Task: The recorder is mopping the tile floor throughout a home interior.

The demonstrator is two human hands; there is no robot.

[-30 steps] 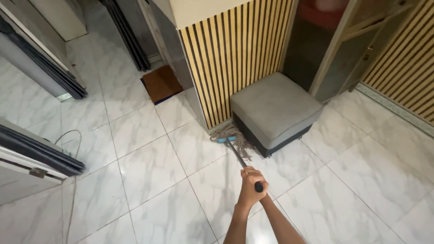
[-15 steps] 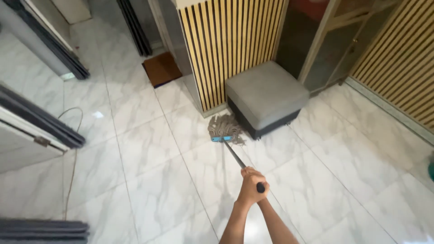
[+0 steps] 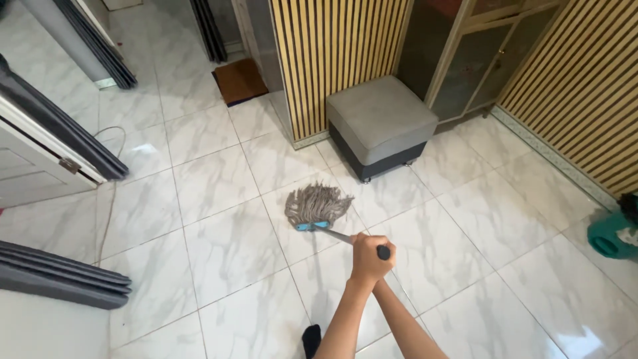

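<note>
Mop head (image 3: 317, 205) lies flat on the white marble floor (image 3: 219, 246), its grey-brown strings fanned out toward 12 o'clock from a blue clamp (image 3: 312, 226). From the clamp a dark handle (image 3: 339, 235) runs back toward 4 o'clock, short in this view, straight into the hands. The left hand (image 3: 367, 258) is wrapped fully round the top of the handle, fingers curled tight, with the black handle end poking out at its right side. The right hand (image 3: 384, 287) is almost wholly hidden beneath the left; only its forearm shows, so I cannot tell how it grips. The mop head sits just beyond the hands at about 11 o'clock from them, near but not touching.

At 1 o'clock from the mop head stands a grey padded stool (image 3: 377, 124) with a dark base, a floor tile apart from the strings. Behind it rises a wall of yellow and black slats (image 3: 339, 60), and at 2 o'clock a cabinet with glass doors (image 3: 468, 66). A brown doormat (image 3: 240, 81) lies at 11 o'clock, well apart. A thin cable (image 3: 106, 193) trails across the floor at 9 o'clock beside dark grey panels (image 3: 63, 279). A green container (image 3: 615, 236) sits at the far right edge, at 3 o'clock. A dark-socked foot (image 3: 311, 340) shows at 6 o'clock.
</note>
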